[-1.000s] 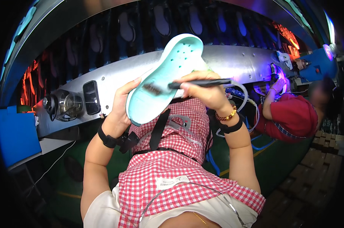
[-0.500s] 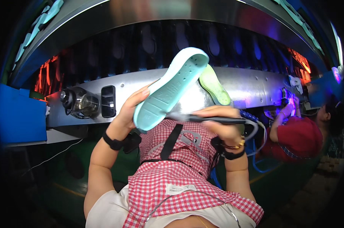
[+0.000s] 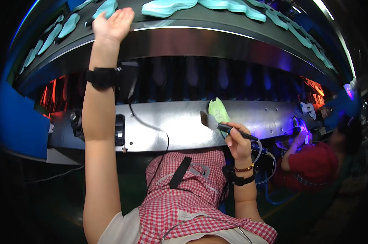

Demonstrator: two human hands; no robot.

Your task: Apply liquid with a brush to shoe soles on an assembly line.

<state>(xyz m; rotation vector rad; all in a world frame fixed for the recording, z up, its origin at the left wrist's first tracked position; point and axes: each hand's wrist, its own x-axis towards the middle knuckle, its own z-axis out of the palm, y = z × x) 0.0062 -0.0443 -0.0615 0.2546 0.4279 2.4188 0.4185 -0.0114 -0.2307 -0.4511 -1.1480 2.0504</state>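
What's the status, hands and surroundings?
Left hand open, beside long teal soles. Right hand gripping black-handled brush. Flat lime-green sole on silver metal bench, partly hidden by brush.

The black-handled brush (image 3: 212,122), pale-collared with dark bristles, slants in the right hand (image 3: 239,142) over the desk's (image 3: 180,132) near edge. A turquoise sole (image 3: 106,6), partly hidden by the open left hand (image 3: 112,26), lies on the dark belt (image 3: 216,18).
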